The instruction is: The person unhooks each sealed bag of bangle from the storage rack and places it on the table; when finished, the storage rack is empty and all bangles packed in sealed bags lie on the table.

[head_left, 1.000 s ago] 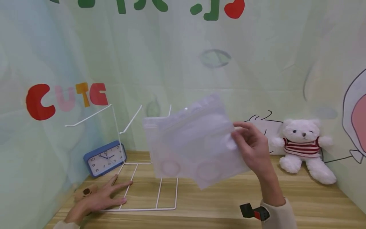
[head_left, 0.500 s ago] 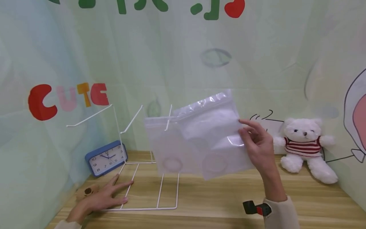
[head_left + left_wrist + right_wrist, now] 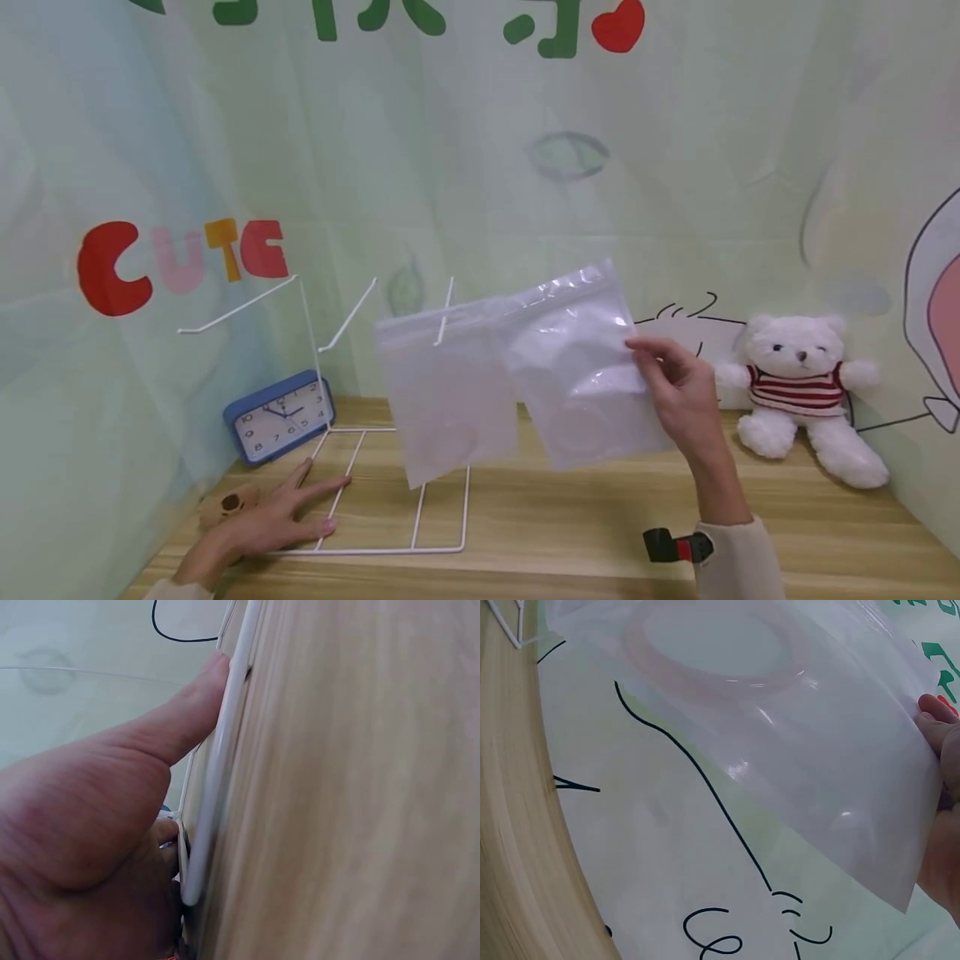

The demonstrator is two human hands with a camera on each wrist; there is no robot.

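Observation:
At the right, my right hand (image 3: 681, 400) pinches the side edge of a translucent zip bag (image 3: 558, 350) between thumb and fingers. A faint ring (image 3: 791, 664) shows in the lower part of this bag in the right wrist view. Another translucent zip bag (image 3: 442, 387) hangs tilted to its left, its upper right corner meeting the held bag. One prong of the white wire rack (image 3: 390, 551) passes in front of that left bag; how it is attached I cannot tell. With fingers spread, my left hand (image 3: 273, 518) rests on the rack's base bars.
A blue alarm clock (image 3: 279, 417) leans behind the rack at left. Beside my left hand lies a small brown object (image 3: 228, 502) with a dark spot. A white teddy bear (image 3: 797, 392) in a striped shirt sits at the right. A printed curtain (image 3: 480, 192) backs the wooden table (image 3: 570, 533).
The two bags, overlapping widely before, have spread apart at the bottom. The held bag has moved right with my right hand, and the left bag has tilted. My left hand stays put.

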